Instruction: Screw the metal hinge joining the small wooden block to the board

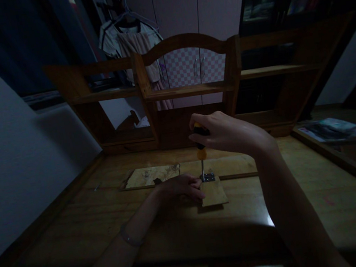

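My right hand point(219, 131) is wrapped round the black and yellow handle of a screwdriver point(201, 153), which stands nearly upright. Its tip meets a small metal hinge point(209, 177). The hinge lies across a small square wooden board point(214, 192) and a long wooden plank point(218, 166) behind it. At the small board's left edge, my left hand point(184, 187) grips it with curled fingers, close to the hinge. The exact contact of the screwdriver tip with a screw is too small to make out.
A wooden desktop point(78, 224) lies under the work, with a shelf unit point(188, 91) along its back. A small thin item point(97, 186) lies at the left. Papers and bags point(335, 125) sit beyond the right edge. Clothes point(134, 42) hang behind the shelf.
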{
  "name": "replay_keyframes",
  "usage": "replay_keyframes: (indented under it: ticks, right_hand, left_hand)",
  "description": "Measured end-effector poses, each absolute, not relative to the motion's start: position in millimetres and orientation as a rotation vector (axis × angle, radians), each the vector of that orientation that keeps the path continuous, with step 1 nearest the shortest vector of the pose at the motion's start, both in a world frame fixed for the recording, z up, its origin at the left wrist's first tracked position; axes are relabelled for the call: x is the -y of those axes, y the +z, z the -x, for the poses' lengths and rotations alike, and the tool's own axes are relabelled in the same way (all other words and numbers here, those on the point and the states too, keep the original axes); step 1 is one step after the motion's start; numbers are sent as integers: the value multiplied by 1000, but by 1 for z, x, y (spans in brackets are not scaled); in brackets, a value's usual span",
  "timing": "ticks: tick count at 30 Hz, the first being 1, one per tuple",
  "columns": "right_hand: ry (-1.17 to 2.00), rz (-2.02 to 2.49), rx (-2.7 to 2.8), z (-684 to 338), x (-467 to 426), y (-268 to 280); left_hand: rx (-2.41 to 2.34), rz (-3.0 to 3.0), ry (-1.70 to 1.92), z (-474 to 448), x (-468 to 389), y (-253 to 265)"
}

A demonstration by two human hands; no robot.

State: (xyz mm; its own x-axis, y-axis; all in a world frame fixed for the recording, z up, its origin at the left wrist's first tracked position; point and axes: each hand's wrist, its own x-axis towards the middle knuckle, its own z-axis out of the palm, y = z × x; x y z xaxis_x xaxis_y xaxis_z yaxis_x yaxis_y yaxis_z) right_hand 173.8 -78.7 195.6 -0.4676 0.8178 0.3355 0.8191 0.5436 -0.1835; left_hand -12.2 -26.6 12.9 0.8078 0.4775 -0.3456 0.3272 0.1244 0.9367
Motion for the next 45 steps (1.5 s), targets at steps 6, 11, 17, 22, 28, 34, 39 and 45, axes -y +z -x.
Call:
replay_keyframes:
  ticks: [6,11,17,22,28,34,39,45]
  right_hand:
    - [40,1328,2414,-172,82,197]
    - [24,1341,2408,-173,84,198]
    - [13,1328,2420,-176,86,197]
    - [89,1313,2496,-180,95,203]
    - [168,1244,2597,-184,109,211]
    - [103,1222,2650,-187,113,208]
    - [110,1213,2680,-189,115,209]
    - [56,1351,2534,-186,115,212]
  left_hand:
    - [-655,-1455,139,12,29,18]
    - [-683,-1440,120,11,28,15]
    - [-673,-1473,88,11,22,9]
    - [-677,-1489,105,11,21,8]
    - [-680,-1398,102,9,24,11]
    - [-626,-1396,98,11,18,4]
    - [-634,-1398,102,11,17,3]
    - [-635,-1476,112,11,18,4]
